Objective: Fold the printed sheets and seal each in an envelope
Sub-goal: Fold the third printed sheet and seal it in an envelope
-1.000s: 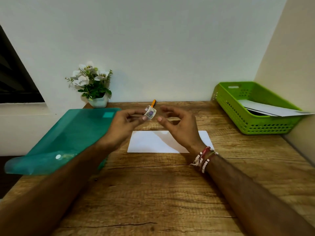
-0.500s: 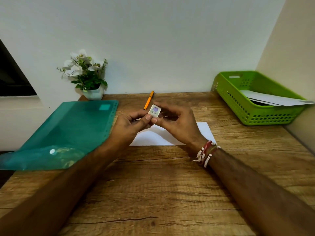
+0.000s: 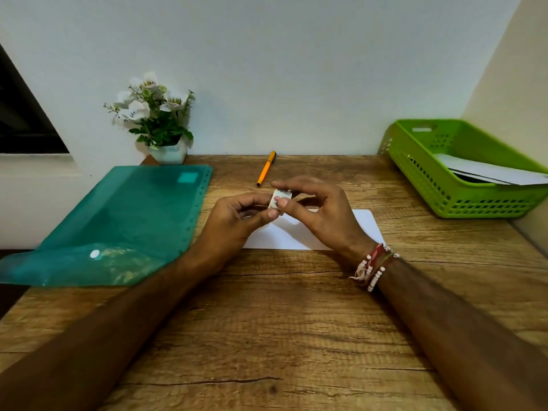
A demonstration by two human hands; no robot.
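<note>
One stamp [image 3: 277, 194] tilted | left hand [image 3: 237, 222], right hand [image 3: 324, 213] fingers [image 3: 296, 185] pinch it | one envelope [image 3: 361, 229] beneath

Both hands, left [image 3: 237, 221] and right [image 3: 323, 215], pinch a stamp [image 3: 279, 199] above the envelope [image 3: 311, 235] on the bench [image 3: 281, 321].

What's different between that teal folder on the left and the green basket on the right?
The folder is dark teal and see-through; the basket is bright solid green. The folder lies flat, its left side hanging past the table edge; the basket stands with raised, hole-patterned walls. The basket holds white papers; what the folder holds is unclear. Both look plastic and rest on the wooden table.
</note>
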